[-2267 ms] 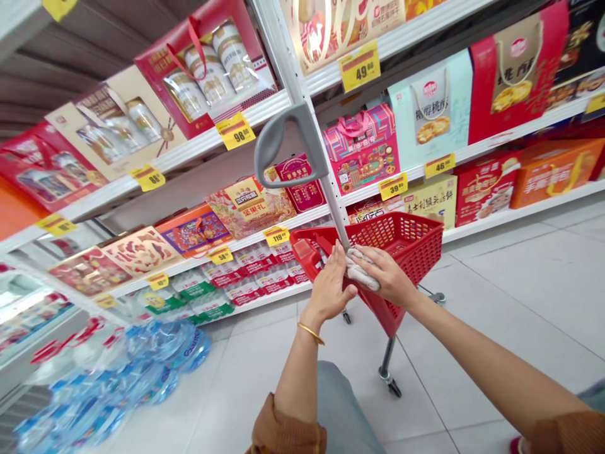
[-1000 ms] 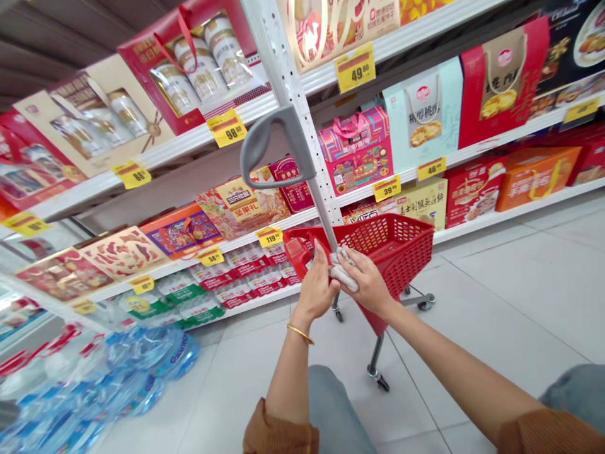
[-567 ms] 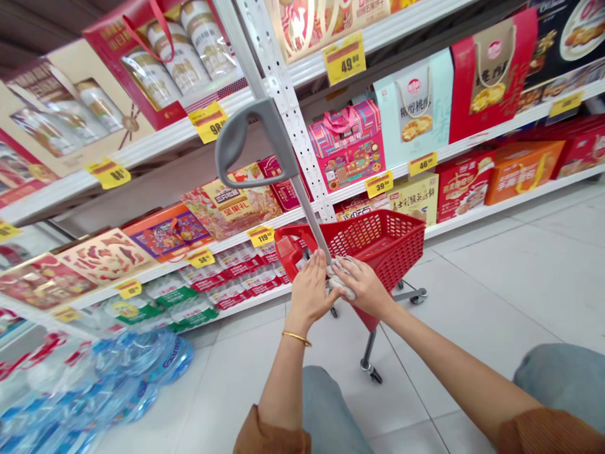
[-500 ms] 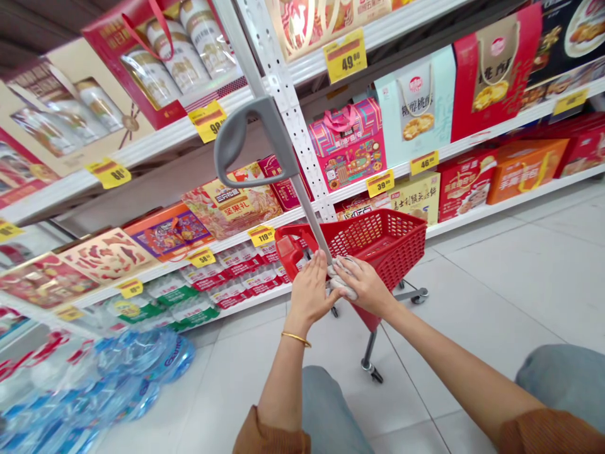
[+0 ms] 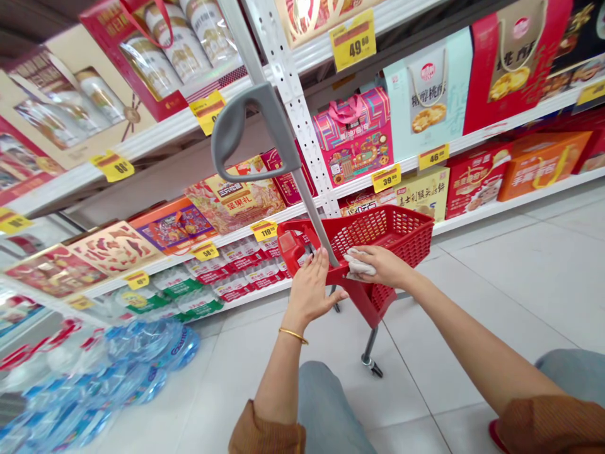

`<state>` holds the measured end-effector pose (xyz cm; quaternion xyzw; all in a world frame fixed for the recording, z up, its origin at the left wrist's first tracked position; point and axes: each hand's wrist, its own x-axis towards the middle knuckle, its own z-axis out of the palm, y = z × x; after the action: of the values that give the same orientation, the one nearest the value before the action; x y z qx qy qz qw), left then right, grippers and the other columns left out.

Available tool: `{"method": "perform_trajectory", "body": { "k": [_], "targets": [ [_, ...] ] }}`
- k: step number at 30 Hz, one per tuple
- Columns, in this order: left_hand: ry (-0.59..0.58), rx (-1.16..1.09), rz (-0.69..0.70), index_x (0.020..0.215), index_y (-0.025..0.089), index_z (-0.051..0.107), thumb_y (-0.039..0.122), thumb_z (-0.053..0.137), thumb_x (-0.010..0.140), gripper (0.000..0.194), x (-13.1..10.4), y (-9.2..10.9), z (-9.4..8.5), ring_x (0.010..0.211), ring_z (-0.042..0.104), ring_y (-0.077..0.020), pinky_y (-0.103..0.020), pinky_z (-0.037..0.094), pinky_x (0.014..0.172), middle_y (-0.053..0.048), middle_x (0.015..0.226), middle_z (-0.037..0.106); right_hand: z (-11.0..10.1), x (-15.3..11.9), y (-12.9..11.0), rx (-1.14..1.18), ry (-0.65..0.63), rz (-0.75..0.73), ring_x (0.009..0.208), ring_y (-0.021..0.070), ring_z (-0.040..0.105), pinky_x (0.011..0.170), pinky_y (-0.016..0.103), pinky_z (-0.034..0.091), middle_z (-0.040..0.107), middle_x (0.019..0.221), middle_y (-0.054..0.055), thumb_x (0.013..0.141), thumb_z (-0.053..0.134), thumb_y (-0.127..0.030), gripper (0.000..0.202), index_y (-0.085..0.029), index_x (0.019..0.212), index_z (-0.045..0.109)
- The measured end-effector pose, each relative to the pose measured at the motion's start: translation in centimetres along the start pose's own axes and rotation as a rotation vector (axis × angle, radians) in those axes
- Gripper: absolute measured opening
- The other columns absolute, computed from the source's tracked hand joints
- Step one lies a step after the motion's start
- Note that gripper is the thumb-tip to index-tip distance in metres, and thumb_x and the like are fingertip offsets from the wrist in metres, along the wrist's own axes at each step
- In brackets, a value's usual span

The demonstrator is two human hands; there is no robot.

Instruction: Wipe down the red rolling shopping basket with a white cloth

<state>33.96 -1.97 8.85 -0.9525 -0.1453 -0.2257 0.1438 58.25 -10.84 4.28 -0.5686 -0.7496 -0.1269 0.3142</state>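
A red plastic shopping basket cart point(image 5: 378, 302) stands in front of me, with a perforated basket and a grey metal pole point(image 5: 309, 202) rising to a grey loop handle point(image 5: 229, 135). My left hand point(image 5: 309, 287) lies against the cart's near rim just left of the pole, fingers stretched out and thumb spread, holding nothing. In my right hand point(image 5: 382, 265) is a crumpled whitish cloth point(image 5: 360, 265), pressed on the basket's rim right of the pole. The cloth partly hides the rim, and my left hand covers part of the cart's red frame.
Shelves with boxed gift sets point(image 5: 236, 195) and yellow price tags point(image 5: 352, 41) run behind the cart. Shrink-wrapped blue water bottles point(image 5: 137, 359) stand on the floor at left. Pale tiles point(image 5: 496, 284) lie to the right. My knees point(image 5: 326, 403) frame the lower edge.
My right hand has moved right with the cloth, away from the pole and my left hand, along the basket's rim. My left hand stays in nearly the same place.
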Motion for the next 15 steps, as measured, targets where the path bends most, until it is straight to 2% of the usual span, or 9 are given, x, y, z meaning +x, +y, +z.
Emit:
{"method": "perform_trajectory", "body": {
  "k": [8,15],
  "targets": [
    [0.005,0.023,0.012,0.151,-0.003,0.019,0.077,0.023,0.089,0.102,-1.0,-0.7,0.1,0.143,0.035,-0.0318,-0.048,0.027,0.118,-0.027,0.150,0.038,-1.5,1.2,-1.9,0.008,-0.117,0.057,0.097,0.0230,0.068,0.085,0.032,0.052,0.067,0.117,0.012,0.078,0.066,-0.033,0.040,-0.019,0.115,0.068],
    [0.051,0.084,0.022,0.154,0.000,0.002,0.080,0.025,0.087,0.107,-3.1,-1.6,-0.1,0.142,0.036,-0.0319,-0.048,0.026,0.118,-0.025,0.151,0.038,-0.4,0.7,-4.8,0.007,-0.084,0.079,0.099,0.0228,0.065,0.088,0.033,0.050,0.068,0.116,0.011,0.084,0.064,-0.036,0.038,-0.018,0.118,0.065]
  ]
}}
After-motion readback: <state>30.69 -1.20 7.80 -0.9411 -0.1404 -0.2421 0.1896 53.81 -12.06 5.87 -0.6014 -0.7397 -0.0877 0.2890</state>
